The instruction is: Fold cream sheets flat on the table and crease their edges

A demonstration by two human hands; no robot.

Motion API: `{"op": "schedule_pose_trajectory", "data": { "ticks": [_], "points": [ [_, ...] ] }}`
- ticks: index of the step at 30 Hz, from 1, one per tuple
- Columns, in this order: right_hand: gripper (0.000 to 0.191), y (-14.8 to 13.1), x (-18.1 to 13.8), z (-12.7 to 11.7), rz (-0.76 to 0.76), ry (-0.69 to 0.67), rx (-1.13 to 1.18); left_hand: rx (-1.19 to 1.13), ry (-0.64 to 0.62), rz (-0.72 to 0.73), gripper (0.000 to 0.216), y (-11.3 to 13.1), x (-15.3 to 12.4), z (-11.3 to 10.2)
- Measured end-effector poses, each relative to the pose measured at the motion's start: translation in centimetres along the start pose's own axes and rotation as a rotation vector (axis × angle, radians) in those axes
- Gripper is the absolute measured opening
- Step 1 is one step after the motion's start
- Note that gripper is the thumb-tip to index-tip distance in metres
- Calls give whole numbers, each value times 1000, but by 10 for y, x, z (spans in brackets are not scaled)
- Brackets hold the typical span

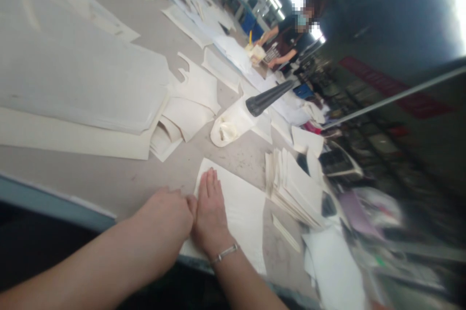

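1. The pale sheet (243, 208) lies flat on the table (145, 179), at its near edge.
2. The right hand (211, 205) rests on the sheet's left part, palm down, fingers straight and close together.
3. The left hand (171, 213) is curled at the sheet's left edge, beside the right hand; whether it pinches anything, I cannot tell.
4. A stack of pale pieces (296, 181) sits right of the sheet.
5. Beyond the sheet lies a whitish object with a dark tapered end (267, 99).

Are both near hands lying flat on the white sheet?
No, only the right hand lies flat on the white sheet; the left hand is curled.
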State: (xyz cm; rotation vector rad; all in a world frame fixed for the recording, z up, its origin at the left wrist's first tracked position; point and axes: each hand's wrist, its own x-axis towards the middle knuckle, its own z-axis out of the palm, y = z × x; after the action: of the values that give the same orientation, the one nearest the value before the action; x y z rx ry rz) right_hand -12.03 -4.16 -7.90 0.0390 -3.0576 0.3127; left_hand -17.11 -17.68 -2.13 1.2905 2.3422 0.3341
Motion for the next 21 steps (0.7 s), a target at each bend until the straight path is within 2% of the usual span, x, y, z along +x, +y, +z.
{"op": "schedule_pose_trajectory", "data": {
  "ticks": [5, 9, 12, 15, 18, 21],
  "points": [
    [52, -2, 15, -6, -2, -11, 76, 38, -16, -35, 25, 1, -3, -20],
    [45, 14, 18, -18, -77, -14, 249, 84, -19, -44, 32, -2, -4, -35],
    [44, 28, -1, -30, -33, 91, 425, 54, -27, -65, 35, -7, -1, -41],
    [46, 28, -35, -44, -4, 145, 449, 32, -58, -111, 30, -14, 5, -42],
    [54, 12, -66, -55, -59, 43, 389, 28, -54, -114, 29, -19, 10, -40],
    [58, -7, -78, -57, -96, -64, 354, 28, -45, -109, 30, -22, 10, -38]
  ]
}}
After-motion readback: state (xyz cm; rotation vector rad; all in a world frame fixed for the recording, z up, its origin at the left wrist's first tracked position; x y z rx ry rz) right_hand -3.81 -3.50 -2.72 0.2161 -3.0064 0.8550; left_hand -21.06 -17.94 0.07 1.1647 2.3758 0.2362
